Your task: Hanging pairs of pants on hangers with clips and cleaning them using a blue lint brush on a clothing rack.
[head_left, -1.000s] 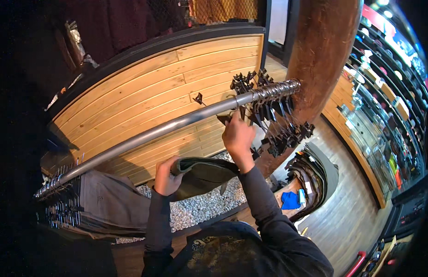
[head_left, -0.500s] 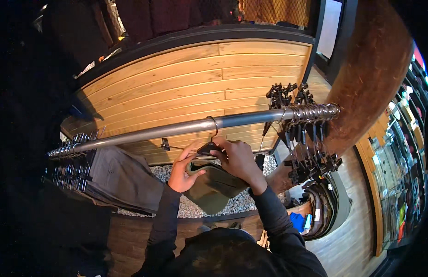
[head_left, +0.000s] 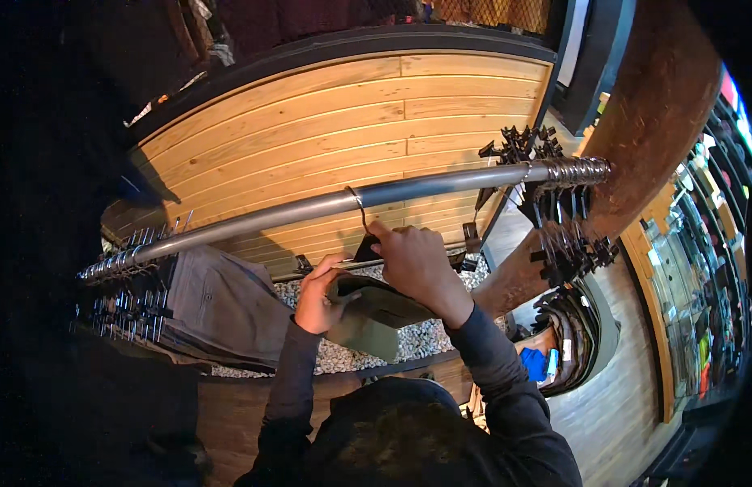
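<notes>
A clip hanger [head_left: 360,213] hangs by its metal hook from the grey rail [head_left: 295,213] in front of me. My right hand [head_left: 416,268] is closed around the hanger's black middle just below the hook. An olive-green folded garment [head_left: 368,339], seemingly trousers, hangs under both hands with its waist edge up. My left hand [head_left: 317,300] grips that edge at its left end, thumb toward me and fingers on the far side. One black clip [head_left: 303,264] of the hanger shows past my left fingers. The right fingertips are partly hidden.
Grey-brown trousers [head_left: 218,304] hang at the rail's left end. Empty clip hangers [head_left: 567,215] crowd its right end by a thick brown post [head_left: 660,97]. Behind stands a wooden plank panel [head_left: 311,138]. Pebbles [head_left: 429,337] lie below; more folded garments [head_left: 575,341] hang at the lower right.
The hanger hook has shifted slightly left along the rail. My right hand has turned more over the hanger's middle, and the garment has tilted. The whole view has shifted a little.
</notes>
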The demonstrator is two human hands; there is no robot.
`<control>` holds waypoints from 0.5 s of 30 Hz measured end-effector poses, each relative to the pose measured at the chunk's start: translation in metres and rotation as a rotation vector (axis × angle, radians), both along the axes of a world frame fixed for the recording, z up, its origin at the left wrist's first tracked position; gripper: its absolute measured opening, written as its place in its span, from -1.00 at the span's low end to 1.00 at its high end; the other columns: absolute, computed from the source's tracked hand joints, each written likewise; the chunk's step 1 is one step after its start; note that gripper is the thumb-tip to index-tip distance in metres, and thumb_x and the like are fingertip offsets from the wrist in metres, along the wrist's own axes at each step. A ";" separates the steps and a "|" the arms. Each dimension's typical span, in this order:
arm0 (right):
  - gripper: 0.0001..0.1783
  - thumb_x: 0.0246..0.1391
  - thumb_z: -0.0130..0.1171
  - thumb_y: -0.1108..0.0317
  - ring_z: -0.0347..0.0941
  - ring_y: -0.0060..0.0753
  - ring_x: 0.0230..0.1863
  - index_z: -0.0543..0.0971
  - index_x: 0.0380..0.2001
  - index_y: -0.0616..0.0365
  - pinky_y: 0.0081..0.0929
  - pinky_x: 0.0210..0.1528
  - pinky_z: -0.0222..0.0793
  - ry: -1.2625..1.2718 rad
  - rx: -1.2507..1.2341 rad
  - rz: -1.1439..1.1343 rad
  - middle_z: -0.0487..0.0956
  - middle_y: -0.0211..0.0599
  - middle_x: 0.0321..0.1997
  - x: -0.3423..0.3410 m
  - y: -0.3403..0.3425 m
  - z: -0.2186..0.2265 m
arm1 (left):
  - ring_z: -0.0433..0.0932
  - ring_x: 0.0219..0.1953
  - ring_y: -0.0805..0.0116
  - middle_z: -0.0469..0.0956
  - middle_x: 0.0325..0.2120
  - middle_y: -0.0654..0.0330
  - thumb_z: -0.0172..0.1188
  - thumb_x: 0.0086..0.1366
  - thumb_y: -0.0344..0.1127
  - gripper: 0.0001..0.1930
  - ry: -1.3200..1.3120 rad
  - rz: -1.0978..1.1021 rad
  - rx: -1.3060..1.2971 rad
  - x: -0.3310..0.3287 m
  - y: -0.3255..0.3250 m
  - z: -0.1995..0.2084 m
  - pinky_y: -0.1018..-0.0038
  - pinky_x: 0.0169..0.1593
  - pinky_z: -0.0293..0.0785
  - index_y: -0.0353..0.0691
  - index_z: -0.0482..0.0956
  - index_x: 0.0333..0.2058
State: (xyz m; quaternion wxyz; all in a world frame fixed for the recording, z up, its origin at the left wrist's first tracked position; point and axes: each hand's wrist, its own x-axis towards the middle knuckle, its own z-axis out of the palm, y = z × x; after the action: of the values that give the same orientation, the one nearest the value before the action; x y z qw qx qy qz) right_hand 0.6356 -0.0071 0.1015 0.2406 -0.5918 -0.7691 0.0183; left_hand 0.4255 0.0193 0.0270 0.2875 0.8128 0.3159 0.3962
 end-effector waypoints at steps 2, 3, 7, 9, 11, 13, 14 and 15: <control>-0.77 0.22 0.11 0.23 0.58 0.15 -0.44 0.45 -0.09 -0.01 0.04 -0.44 0.43 -0.034 0.018 -0.008 0.61 -0.01 -0.52 -0.008 -0.002 0.001 | 0.63 -0.02 0.07 0.58 -0.04 0.00 0.41 -0.06 -0.57 -0.59 -0.067 -0.042 -0.122 -0.003 0.006 -0.004 0.38 0.00 0.52 -0.37 0.56 -0.16; -0.76 0.22 0.11 0.23 0.57 0.17 -0.44 0.45 -0.07 -0.01 0.04 -0.43 0.43 -0.019 0.005 -0.031 0.61 0.00 -0.52 -0.015 -0.003 -0.002 | 0.63 -0.02 0.07 0.58 -0.04 0.00 0.41 -0.06 -0.57 -0.59 -0.073 -0.063 -0.122 -0.008 0.008 -0.007 0.38 0.00 0.52 -0.37 0.56 -0.16; -0.65 0.16 0.15 0.25 0.59 0.08 -0.41 0.48 0.03 -0.04 -0.06 -0.41 0.43 0.030 -0.063 -0.039 0.63 -0.06 -0.46 -0.028 0.002 -0.007 | 0.68 -0.12 0.24 0.66 -0.25 0.03 0.42 0.03 -0.53 -0.35 -0.234 -0.089 -0.373 -0.026 0.023 -0.027 0.41 -0.04 0.53 -0.28 0.34 0.11; -0.70 0.16 0.16 0.26 0.57 0.14 -0.40 0.50 -0.03 -0.03 -0.03 -0.39 0.43 0.101 0.043 -0.002 0.62 -0.04 -0.44 -0.019 0.010 -0.023 | 0.67 -0.11 0.20 0.64 -0.15 0.04 0.40 0.03 -0.54 -0.40 -0.148 -0.098 -0.199 -0.030 0.022 -0.020 0.41 -0.02 0.52 -0.30 0.40 0.08; -0.78 0.16 0.17 0.29 0.54 0.17 -0.35 0.53 -0.12 0.00 0.02 -0.36 0.43 0.181 0.166 0.040 0.62 -0.06 -0.36 -0.012 0.016 -0.032 | 0.66 -0.09 0.15 0.56 0.02 0.05 0.40 0.03 -0.54 -0.50 -0.086 -0.047 -0.117 -0.027 0.017 -0.016 0.40 -0.01 0.53 -0.34 0.49 -0.01; -0.81 0.19 0.15 0.29 0.53 0.19 -0.34 0.53 -0.13 0.02 0.02 -0.36 0.42 0.152 0.189 0.057 0.62 -0.04 -0.33 -0.009 0.018 -0.030 | 0.65 -0.06 0.13 0.43 0.18 0.05 0.36 0.02 -0.58 -0.61 -0.150 -0.096 -0.037 -0.029 0.017 -0.024 0.38 0.00 0.54 -0.38 0.56 -0.11; -0.82 0.20 0.15 0.29 0.53 0.19 -0.34 0.53 -0.15 0.04 0.02 -0.36 0.41 0.176 0.199 0.057 0.62 -0.04 -0.33 -0.008 0.019 -0.027 | 0.64 -0.03 0.12 0.39 0.23 0.04 0.29 0.03 -0.64 -0.69 -0.137 -0.073 0.020 -0.029 0.012 -0.016 0.35 0.02 0.54 -0.41 0.58 -0.18; -0.83 0.21 0.14 0.28 0.53 0.20 -0.33 0.52 -0.16 0.06 0.02 -0.36 0.40 0.203 0.206 0.065 0.62 -0.04 -0.33 -0.010 0.019 -0.027 | 0.64 -0.03 0.12 0.39 0.23 0.04 0.29 0.03 -0.64 -0.69 -0.138 -0.052 0.024 -0.038 0.011 -0.024 0.35 0.02 0.54 -0.41 0.58 -0.18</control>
State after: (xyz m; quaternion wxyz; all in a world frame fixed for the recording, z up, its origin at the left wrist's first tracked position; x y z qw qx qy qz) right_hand 0.6256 0.0118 0.0748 0.3759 -0.5339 -0.7574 0.0070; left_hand 0.3871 0.0301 0.0031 0.3091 0.7948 0.2696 0.4473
